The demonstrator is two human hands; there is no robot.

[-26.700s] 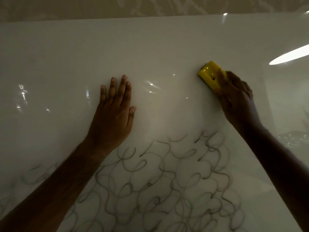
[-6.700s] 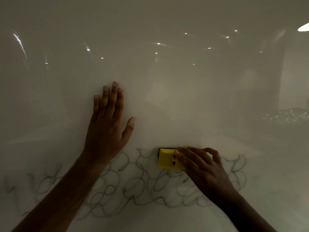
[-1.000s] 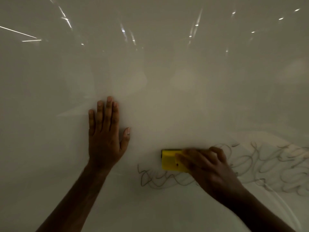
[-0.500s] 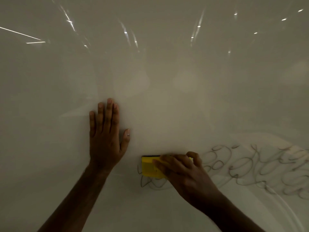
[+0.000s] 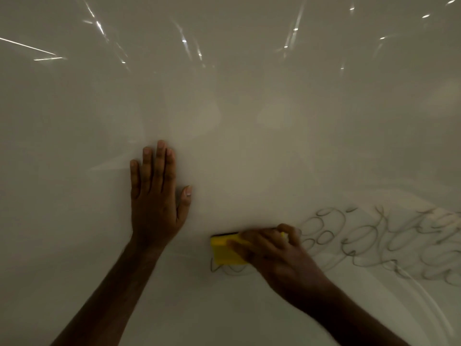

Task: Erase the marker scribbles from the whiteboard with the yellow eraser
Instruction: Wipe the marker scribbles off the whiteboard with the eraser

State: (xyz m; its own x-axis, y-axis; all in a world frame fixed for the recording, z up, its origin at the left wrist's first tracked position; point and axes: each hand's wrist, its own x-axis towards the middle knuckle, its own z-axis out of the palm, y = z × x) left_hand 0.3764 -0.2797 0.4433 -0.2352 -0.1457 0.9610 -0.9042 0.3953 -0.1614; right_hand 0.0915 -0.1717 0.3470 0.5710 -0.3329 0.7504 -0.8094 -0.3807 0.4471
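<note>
The glossy whiteboard (image 5: 249, 108) fills the whole head view. My right hand (image 5: 277, 255) grips the yellow eraser (image 5: 224, 249) and presses it against the board at lower centre; my fingers cover its right half. Dark marker scribbles (image 5: 374, 240) loop across the board to the right of that hand, out to the right edge. A short squiggle (image 5: 224, 268) shows just below the eraser. My left hand (image 5: 157, 196) lies flat on the board, fingers pointing up, left of and slightly above the eraser, holding nothing.
Ceiling-light reflections (image 5: 99, 26) streak the top of the board. A faint curved smear (image 5: 429, 303) runs down the lower right.
Over the last second the eraser slid left and slightly down along the scribble band, wiping its left end. The left hand has stayed flat in place.
</note>
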